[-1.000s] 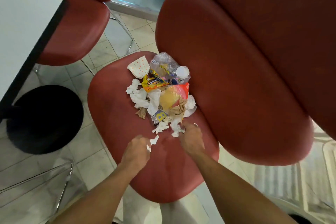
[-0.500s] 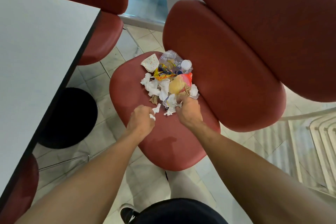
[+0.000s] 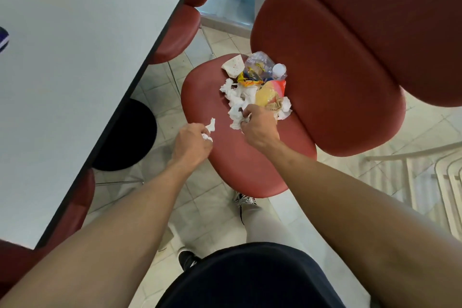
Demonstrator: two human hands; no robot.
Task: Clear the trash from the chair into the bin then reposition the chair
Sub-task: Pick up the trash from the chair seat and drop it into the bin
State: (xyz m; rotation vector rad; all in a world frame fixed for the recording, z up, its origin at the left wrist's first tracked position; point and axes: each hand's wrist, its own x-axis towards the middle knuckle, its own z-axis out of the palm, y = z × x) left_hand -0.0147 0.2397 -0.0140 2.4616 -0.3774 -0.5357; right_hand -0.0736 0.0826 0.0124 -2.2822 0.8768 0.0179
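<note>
1. We are seeing a dark red chair seat [image 3: 240, 162] at centre frame.
2. White tissues [image 3: 235, 97] are lying beside a yellow wrapper [image 3: 266, 95] and a white cup with red dots [image 3: 233, 67].
3. A pale grey table [image 3: 75, 57] with a black edge is filling the upper left.

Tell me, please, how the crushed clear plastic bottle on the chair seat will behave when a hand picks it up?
The crushed clear plastic bottle looks empty and flattened, so it is probably light and will crumple further under fingers. Its creased shape makes rolling unlikely, though its white cap end may tilt down. It lies against wrappers, so they could shift with it.
</note>
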